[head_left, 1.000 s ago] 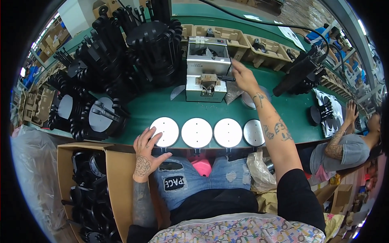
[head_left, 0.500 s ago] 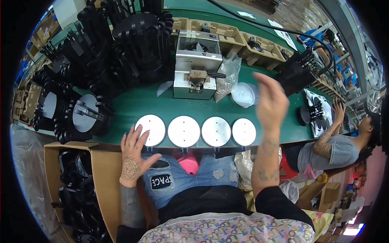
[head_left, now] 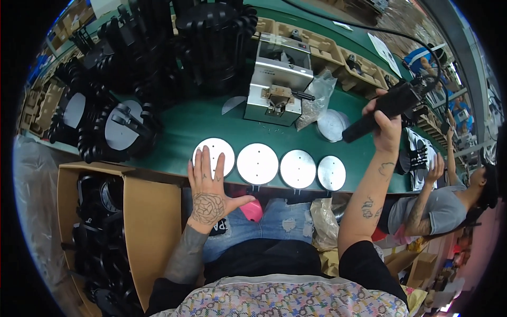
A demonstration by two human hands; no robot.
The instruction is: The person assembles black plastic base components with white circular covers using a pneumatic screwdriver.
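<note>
Green bench [head_left: 179,127] open mid-strip — grey machine [head_left: 277,79] blocks behind.

Discs [head_left: 257,163] matt silvery metal; bench top [head_left: 174,127] smooth green; box [head_left: 150,222] cardboard.

The green bench [head_left: 185,124] carries four round metal discs [head_left: 257,163] and a grey machine [head_left: 274,87].

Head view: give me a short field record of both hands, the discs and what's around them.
left hand: flat, fingers spread, resting on the leftmost disc
right hand: raised, gripping a black power tool with a cable
discs: four round metal discs in a row at the near edge of the green bench
behind row: grey metal machine, clear plastic bag
left side: black finned housings, cardboard box of black parts
right side: another person, seated
</note>
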